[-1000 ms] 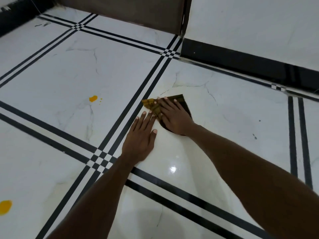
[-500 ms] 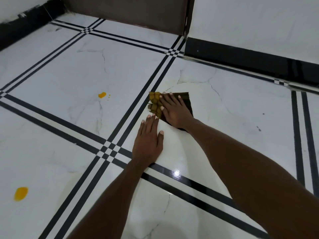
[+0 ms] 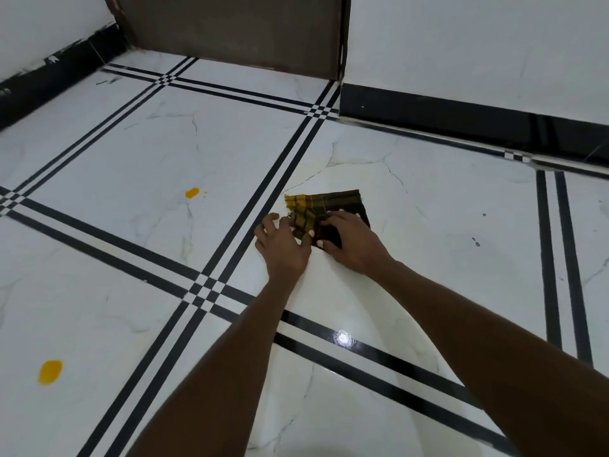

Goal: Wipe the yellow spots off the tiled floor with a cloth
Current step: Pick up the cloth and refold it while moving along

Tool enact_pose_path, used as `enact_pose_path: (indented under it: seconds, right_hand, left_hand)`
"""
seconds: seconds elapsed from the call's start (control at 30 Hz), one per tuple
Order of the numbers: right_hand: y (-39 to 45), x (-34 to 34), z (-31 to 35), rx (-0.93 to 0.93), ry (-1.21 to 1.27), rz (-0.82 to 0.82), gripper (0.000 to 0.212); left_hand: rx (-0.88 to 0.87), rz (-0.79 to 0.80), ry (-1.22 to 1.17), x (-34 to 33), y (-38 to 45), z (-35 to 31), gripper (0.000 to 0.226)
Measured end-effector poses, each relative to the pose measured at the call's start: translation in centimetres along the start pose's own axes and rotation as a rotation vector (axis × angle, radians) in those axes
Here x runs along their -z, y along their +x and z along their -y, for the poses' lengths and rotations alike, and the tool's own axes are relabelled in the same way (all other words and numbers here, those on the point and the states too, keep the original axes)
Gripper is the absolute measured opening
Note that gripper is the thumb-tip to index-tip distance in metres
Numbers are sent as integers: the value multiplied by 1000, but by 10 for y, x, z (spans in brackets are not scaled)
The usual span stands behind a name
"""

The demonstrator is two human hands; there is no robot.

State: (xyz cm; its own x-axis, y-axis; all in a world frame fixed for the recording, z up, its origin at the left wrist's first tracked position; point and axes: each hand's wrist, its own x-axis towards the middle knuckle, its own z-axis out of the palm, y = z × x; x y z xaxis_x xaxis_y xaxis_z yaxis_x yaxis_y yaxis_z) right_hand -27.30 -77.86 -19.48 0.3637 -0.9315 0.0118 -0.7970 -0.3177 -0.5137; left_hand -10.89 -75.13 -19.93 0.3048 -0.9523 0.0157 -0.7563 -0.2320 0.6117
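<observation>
The tiled floor (image 3: 131, 153) filled most of the view, white marble-look squares divided by double black lines, and both forearms reached out over it from the near edge. Beyond the hands, a dark brown door panel (image 3: 230, 28) stood at the far end, with a black skirting strip (image 3: 461, 113) running off behind and to the right of the right hand.

The cloth (image 3: 324, 204), a dark checked piece stained yellow along its left part, lay flat on the tile directly ahead of both hands, just right of a double black line. The right hand (image 3: 354, 245) rested on the cloth's near right part, fingers curled down onto the fabric and pinching it. The left hand (image 3: 281, 247) sat just beside the right, touching the cloth's near left edge, its fingers bent and its thumb against the fabric; whether it actually gripped the cloth could not be told.

Well to the left of the left hand and nearer the body, a larger yellow spot (image 3: 50, 372) sat on the floor. A smaller yellow spot (image 3: 192, 192), with tiny specks beside it, lay left of the left hand and slightly farther away.
</observation>
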Motion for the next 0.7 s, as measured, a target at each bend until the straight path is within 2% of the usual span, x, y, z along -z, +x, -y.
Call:
enact_pose_path:
  seconds: [0.1,0.17,0.3,0.4,0.47,0.53,0.6,0.7]
  right_hand:
    - [0,3,9,-9,34,-58,24]
    - [-1,8,16,-47,62,-86,12]
    - [-6,23,31,-175,348,-115,10]
    - [-13,46,47,-262,622,-147,13]
    - [-19,60,61,-323,844,-163,15]
    - [-26,67,74,-341,1000,-162,16]
    - [-35,71,87,-348,1076,-151,15]
    - [-47,77,98,-378,1204,-159,9]
  left_hand:
    - [80,60,-141,3,5,-11,30]
    - [136,119,-359,9,3,-20,30]
    - [267,221,-877,38,-5,-44,22]
    - [360,208,-1104,65,-9,-62,30]
    - [414,242,-1159,78,-11,-67,34]
    - [393,333,-1112,90,-16,-73,36]
    - [385,387,-1036,105,-20,-80,32]
    - [368,383,-974,124,-19,-86,28]
